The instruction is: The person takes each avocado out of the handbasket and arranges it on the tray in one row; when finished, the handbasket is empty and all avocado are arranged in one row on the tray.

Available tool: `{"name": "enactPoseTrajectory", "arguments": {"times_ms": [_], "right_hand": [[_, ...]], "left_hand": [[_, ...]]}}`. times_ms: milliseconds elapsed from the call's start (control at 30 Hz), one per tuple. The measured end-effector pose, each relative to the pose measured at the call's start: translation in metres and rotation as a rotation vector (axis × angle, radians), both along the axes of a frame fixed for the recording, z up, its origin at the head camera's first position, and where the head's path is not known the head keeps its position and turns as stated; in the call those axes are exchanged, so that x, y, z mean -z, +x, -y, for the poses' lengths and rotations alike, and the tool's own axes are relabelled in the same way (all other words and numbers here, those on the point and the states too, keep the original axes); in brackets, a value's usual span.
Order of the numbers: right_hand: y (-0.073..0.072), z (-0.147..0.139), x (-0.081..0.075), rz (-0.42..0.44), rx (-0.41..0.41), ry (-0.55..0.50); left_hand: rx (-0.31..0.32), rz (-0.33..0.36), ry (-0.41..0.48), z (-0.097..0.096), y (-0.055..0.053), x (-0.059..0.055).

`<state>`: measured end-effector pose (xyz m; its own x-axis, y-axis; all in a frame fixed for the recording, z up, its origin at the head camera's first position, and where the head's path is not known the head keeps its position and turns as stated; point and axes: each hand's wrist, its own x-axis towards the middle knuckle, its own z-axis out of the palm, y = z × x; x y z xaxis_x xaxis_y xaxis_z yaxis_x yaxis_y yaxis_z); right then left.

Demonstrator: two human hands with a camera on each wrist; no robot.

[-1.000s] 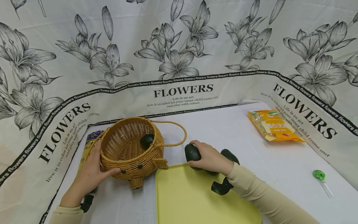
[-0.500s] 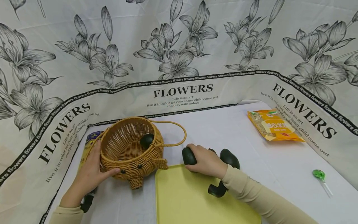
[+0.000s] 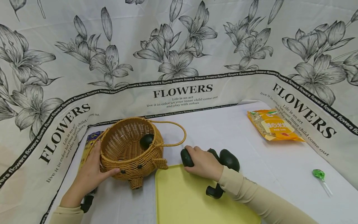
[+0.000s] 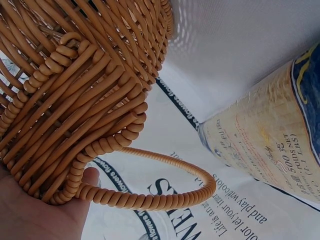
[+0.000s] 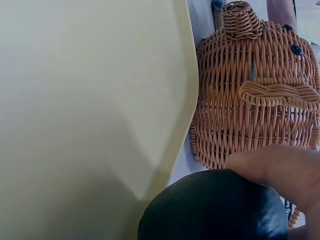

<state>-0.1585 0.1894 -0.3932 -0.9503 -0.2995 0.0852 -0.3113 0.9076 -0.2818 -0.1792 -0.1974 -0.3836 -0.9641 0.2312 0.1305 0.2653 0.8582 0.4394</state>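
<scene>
In the head view my left hand grips the side of a wicker basket with an animal face, thumb across its front. The left wrist view shows that hand at the basket's woven ear. My right hand holds a dark green avocado above the far edge of a yellow tray. In the right wrist view, the thumb lies on the avocado's top. Another avocado lies inside the basket. Behind my right hand lie more dark green avocados, partly hidden.
An orange snack packet lies at the back right, and a green lollipop at the right. A printed bag stands left of the basket. The basket's handle sticks out to the right. Flower-printed cloth encloses the table.
My right hand has moved slightly left and down with the avocado, uncovering more of the avocados behind it. My left hand and the basket have stayed in place.
</scene>
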Motion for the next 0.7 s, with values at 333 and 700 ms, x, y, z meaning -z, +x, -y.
{"name": "enactPoseTrajectory", "arguments": {"times_ms": [333,700], "right_hand": [[-0.001,0.003,0.004,-0.034,-0.024,0.052],[-0.004,0.010,0.006,-0.002,-0.050,0.120]], "left_hand": [[0.006,-0.003,0.001,0.000,0.000,-0.001],[0.002,-0.003,-0.006,-0.001,0.001,0.000]]}}
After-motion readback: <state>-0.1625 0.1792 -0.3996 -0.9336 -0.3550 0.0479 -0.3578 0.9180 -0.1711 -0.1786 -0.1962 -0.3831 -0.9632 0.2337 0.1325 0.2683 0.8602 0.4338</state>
